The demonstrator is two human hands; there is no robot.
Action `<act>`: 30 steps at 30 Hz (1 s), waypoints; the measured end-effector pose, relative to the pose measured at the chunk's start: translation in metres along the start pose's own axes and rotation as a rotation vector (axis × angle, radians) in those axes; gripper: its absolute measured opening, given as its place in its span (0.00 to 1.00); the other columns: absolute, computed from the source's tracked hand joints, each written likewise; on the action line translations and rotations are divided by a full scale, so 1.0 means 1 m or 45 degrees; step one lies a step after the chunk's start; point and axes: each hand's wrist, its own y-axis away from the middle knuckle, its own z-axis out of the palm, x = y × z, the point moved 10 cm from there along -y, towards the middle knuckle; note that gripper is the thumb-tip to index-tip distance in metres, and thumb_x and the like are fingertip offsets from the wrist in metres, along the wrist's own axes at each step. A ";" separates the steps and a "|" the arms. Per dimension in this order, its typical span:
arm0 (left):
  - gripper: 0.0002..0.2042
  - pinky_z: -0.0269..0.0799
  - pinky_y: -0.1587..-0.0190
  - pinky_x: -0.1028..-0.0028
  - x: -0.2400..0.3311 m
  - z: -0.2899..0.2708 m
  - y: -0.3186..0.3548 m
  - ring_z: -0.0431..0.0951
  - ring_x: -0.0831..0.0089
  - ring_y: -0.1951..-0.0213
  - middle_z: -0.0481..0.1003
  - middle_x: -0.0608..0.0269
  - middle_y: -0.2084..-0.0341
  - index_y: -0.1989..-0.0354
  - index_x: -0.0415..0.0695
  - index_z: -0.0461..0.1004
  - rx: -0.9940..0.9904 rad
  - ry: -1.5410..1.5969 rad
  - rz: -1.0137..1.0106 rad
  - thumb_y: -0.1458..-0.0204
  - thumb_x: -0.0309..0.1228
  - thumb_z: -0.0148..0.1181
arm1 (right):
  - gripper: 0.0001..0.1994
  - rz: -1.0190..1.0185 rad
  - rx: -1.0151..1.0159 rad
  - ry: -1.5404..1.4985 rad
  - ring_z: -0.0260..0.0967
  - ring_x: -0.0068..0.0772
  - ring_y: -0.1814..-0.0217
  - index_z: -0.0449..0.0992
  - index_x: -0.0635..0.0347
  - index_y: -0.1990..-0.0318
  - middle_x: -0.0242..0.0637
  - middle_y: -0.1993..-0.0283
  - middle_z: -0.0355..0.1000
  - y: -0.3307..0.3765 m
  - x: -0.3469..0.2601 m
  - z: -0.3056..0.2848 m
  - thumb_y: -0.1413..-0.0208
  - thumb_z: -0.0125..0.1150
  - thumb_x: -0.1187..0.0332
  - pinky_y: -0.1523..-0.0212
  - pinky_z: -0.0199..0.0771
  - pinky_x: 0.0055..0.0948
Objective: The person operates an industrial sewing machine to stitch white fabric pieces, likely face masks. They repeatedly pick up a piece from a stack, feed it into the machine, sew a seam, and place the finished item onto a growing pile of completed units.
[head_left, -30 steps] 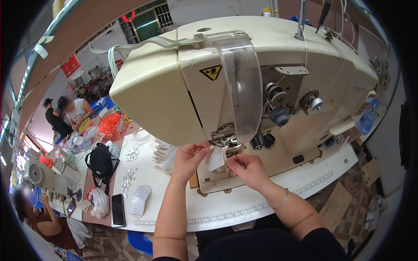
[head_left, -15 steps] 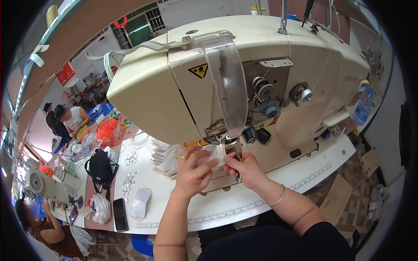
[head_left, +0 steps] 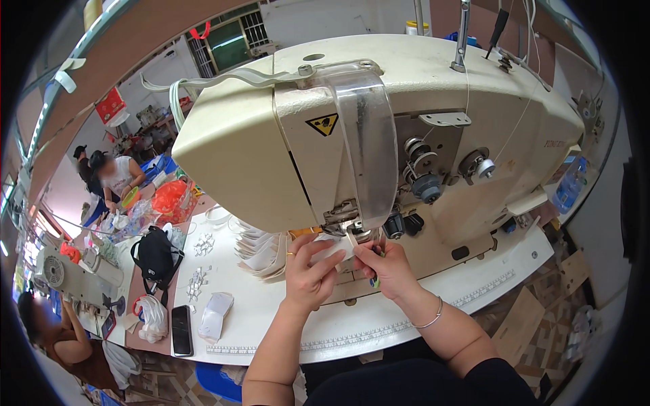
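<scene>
White cloth (head_left: 330, 250) lay beneath the sewing machine head (head_left: 237, 149), left hand (head_left: 311, 273) spread on it, right hand (head_left: 391, 268) gripping a small tool (head_left: 376, 279), in what seemed positioning that next called for steady alignment

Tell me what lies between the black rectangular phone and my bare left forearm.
In the head view, a white creased packet lies on the white tabletop, a white ruler strip nearer its edge.

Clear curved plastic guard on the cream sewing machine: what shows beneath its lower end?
Beneath the guard: metal parts and a flat white piece, partly covered by the bare left hand. The covered part cannot be seen.
</scene>
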 end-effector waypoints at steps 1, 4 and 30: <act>0.18 0.68 0.68 0.70 -0.003 0.001 -0.001 0.66 0.57 0.58 0.70 0.65 0.67 0.69 0.53 0.77 0.004 0.009 0.016 0.72 0.19 0.55 | 0.06 0.001 0.016 0.001 0.59 0.14 0.82 0.72 0.61 0.71 0.31 0.79 0.68 0.000 0.000 -0.001 0.52 0.59 0.68 0.82 0.56 0.13; 0.18 0.67 0.65 0.69 -0.008 0.002 -0.008 0.68 0.60 0.62 0.70 0.63 0.69 0.71 0.51 0.77 0.009 0.043 0.047 0.74 0.17 0.54 | 0.08 -0.008 -0.019 -0.028 0.59 0.12 0.81 0.71 0.62 0.71 0.32 0.77 0.70 0.002 -0.003 0.000 0.52 0.59 0.67 0.80 0.57 0.11; 0.15 0.66 0.64 0.76 -0.100 0.033 0.016 0.69 0.75 0.68 0.70 0.61 0.68 0.61 0.39 0.69 -0.167 0.692 -0.795 0.58 0.27 0.60 | 0.08 0.127 0.013 -0.022 0.58 0.14 0.81 0.71 0.63 0.70 0.30 0.78 0.67 0.011 0.036 -0.028 0.53 0.60 0.68 0.81 0.56 0.14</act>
